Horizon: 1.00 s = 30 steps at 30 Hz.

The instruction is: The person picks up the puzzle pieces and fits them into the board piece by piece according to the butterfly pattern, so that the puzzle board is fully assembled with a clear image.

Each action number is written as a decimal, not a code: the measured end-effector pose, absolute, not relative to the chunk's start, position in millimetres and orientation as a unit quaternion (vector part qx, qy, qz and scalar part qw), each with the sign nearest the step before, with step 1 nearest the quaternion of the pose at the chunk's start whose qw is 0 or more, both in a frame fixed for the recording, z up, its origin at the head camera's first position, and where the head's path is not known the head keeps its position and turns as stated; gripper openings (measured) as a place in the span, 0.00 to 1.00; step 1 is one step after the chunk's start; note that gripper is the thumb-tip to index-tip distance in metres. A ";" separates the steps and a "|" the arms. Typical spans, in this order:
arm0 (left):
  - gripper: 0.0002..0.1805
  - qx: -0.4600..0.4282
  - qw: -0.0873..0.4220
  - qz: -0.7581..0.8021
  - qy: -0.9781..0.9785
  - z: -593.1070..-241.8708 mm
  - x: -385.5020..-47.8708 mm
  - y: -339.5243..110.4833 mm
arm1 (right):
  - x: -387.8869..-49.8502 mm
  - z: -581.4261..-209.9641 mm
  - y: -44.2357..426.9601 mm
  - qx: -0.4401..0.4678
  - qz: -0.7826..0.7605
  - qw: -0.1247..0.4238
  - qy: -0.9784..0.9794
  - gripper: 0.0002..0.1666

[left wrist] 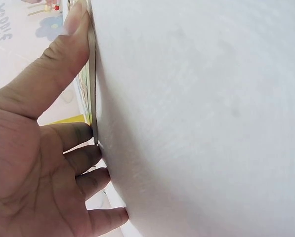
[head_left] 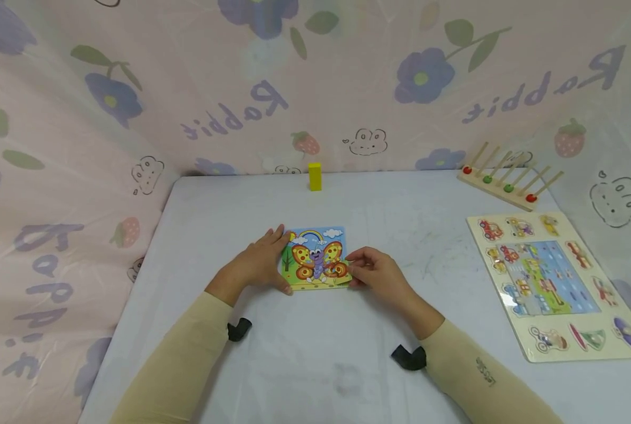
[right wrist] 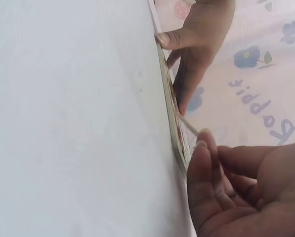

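Note:
A jigsaw puzzle with a butterfly picture lies flat on the table in the head view. My left hand rests against its left side, fingers spread and fairly straight. In the left wrist view the thumb touches the board's edge and the other fingertips reach down to the tabletop. At the puzzle's lower right corner, my right hand pinches a thin puzzle piece between thumb and fingers. The right wrist view shows this piece tilted up, its far end at the board. My right fingers partly hide it.
A yellow block stands upright near the table's back edge. At the back right is a wooden peg rack with red and green beads. A large picture puzzle board lies on the right. Printed curtains surround the table.

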<state>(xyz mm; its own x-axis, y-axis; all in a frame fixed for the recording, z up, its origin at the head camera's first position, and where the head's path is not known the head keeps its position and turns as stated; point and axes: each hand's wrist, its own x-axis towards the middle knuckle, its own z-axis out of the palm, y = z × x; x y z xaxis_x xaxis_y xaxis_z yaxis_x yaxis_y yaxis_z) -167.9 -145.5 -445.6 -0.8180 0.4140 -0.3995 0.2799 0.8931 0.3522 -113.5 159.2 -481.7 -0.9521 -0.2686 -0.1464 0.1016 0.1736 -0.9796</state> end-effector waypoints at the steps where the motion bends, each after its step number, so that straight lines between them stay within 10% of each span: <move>1: 0.80 0.184 0.239 0.140 0.943 -445.5 -168.0 -145.7 | -113.9 -483.1 156.7 -0.053 -0.640 0.148 0.752 0.14; 16: 0.79 0.182 0.241 0.142 0.943 -444.6 -166.8 -146.2 | -109.2 -479.3 142.7 -0.070 -0.507 0.090 0.854 0.11; 30: 0.80 0.186 0.242 0.142 0.942 -446.5 -167.6 -147.1 | -86.7 -462.3 142.9 -0.316 -0.106 0.090 0.938 0.43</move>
